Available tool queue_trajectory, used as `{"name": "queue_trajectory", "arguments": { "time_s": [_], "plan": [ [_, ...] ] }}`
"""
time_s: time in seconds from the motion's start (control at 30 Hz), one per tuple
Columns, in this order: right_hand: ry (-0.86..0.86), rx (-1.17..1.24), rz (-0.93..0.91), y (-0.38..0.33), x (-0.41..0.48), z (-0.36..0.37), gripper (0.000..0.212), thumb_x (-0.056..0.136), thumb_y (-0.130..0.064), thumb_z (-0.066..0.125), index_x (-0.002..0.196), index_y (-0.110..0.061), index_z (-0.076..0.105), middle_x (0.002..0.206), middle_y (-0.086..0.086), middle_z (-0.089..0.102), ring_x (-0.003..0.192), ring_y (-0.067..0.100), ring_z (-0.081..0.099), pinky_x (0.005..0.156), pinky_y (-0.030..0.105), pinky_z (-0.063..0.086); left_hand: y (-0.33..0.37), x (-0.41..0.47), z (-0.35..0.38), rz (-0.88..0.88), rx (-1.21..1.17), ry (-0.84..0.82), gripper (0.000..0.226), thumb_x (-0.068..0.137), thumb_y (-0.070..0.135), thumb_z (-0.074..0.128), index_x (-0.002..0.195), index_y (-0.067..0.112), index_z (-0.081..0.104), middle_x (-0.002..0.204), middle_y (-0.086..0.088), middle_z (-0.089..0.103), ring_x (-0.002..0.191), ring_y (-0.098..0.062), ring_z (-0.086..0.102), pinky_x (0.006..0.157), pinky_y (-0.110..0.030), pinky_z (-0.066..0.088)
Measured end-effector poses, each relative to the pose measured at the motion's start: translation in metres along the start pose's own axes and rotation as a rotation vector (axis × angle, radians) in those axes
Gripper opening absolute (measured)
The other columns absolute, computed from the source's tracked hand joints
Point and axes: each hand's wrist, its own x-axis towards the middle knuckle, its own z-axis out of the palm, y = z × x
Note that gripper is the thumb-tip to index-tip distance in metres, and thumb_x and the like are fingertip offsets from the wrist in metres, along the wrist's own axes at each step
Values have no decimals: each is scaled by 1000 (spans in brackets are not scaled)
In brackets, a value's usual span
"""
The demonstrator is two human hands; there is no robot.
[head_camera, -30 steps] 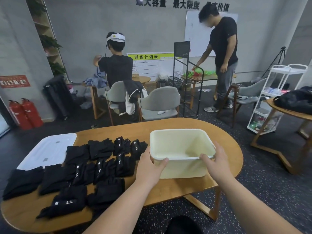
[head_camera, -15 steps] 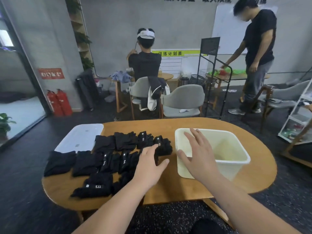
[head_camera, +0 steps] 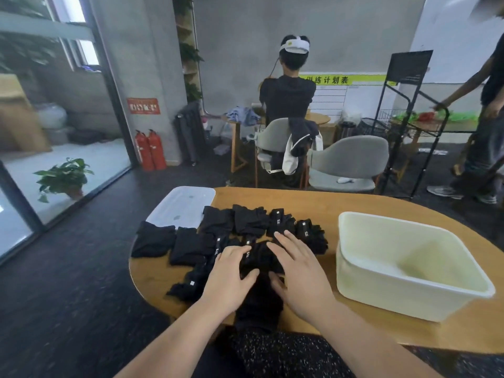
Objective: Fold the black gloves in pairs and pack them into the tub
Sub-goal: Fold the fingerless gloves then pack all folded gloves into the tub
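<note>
Several black gloves lie spread over the left half of the wooden table, some showing small white labels. My left hand and my right hand lie flat on the gloves near the front edge, fingers straight, with one glove between them reaching toward me. The cream plastic tub stands to the right of my hands with nothing in it.
A translucent white lid rests on the table's far left end, partly under gloves. Beyond the table are grey chairs, a seated person facing away, a black wire rack and a standing person at the right edge.
Both hands left the tub and moved left onto the gloves. The view swung left, so the tub now sits at the right.
</note>
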Motion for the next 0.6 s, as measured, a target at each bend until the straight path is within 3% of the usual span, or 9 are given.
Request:
{"name": "queue_trajectory", "arguments": {
  "time_s": [0.6],
  "plan": [
    [-331,80,-115,-82,120,83,71,102,-49,56,164,-29,27,173,-7,19,161,16,12,129,39,22,-114,35,-83,-315,56,122,62,100,43,68,156,29,46,153,7,46,145,-19,39,114,-33,42]
  ]
}}
